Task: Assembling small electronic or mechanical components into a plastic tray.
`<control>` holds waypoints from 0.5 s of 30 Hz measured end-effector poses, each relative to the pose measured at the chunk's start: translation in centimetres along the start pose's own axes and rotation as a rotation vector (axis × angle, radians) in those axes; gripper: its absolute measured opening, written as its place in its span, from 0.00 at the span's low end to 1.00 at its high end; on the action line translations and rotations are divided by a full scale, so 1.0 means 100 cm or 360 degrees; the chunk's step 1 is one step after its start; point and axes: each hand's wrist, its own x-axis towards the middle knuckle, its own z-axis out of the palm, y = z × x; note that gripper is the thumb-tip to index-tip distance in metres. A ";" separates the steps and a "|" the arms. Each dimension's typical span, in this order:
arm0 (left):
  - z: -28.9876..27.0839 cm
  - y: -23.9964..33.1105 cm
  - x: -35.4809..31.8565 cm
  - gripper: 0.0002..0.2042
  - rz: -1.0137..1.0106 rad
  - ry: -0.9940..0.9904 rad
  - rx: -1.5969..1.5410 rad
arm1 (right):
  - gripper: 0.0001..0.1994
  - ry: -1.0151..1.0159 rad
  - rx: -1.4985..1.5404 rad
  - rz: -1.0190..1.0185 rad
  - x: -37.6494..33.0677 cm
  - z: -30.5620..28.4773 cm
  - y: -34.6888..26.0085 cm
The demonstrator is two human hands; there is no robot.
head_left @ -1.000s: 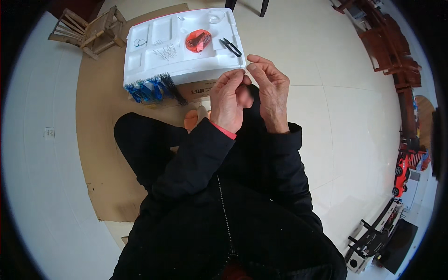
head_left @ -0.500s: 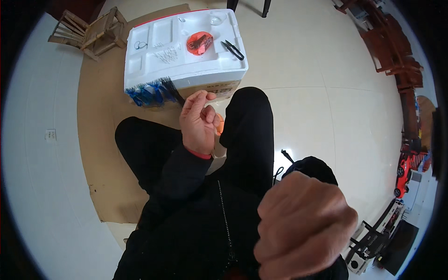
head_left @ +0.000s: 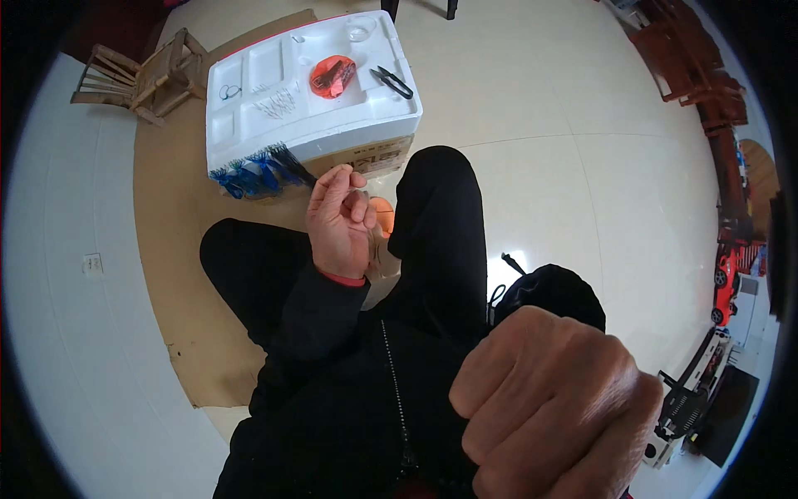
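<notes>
Fingers of our left hand point(head_left: 341, 220) pinch something too small to identify above our knees, near the white foam tray point(head_left: 312, 91), while our right hand point(head_left: 553, 412), a closed fist, rises close; it might drop unseen.

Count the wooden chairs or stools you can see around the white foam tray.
1 for certain: a small wooden chair on the floor left of the white foam tray. Dark legs at the top edge and reddish-brown furniture at the upper right may be more seats; too cropped to tell.
</notes>
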 end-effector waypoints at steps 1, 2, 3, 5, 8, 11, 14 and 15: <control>0.000 -0.001 0.000 0.05 -0.0006 -0.0002 0.0007 | 0.08 0.0001 0.0009 -0.0001 0.000 -0.001 -0.001; 0.000 -0.001 0.001 0.05 -0.0008 -0.0004 0.0015 | 0.08 0.0000 0.0006 -0.0006 0.000 -0.002 0.000; 0.000 -0.002 0.001 0.05 -0.0010 -0.0007 0.0021 | 0.08 0.0000 0.0004 -0.0018 0.000 -0.003 0.000; 0.000 -0.004 0.001 0.05 -0.0018 -0.0013 0.0031 | 0.08 -0.0001 -0.0003 -0.0041 0.000 -0.005 0.000; -0.002 -0.003 -0.003 0.05 -0.0023 0.0007 0.0054 | 0.08 -0.0028 -0.0001 -0.0061 0.000 -0.004 0.002; -0.004 0.000 -0.005 0.05 -0.0024 0.0028 0.0053 | 0.08 0.0005 0.0035 -0.0053 0.001 0.004 0.001; -0.006 0.003 -0.007 0.05 -0.0002 0.0028 0.0069 | 0.08 0.0099 0.0083 -0.0008 0.004 0.008 -0.001; -0.007 0.004 -0.008 0.05 0.0009 0.0029 0.0076 | 0.08 0.0078 0.0106 -0.0023 0.006 0.008 0.001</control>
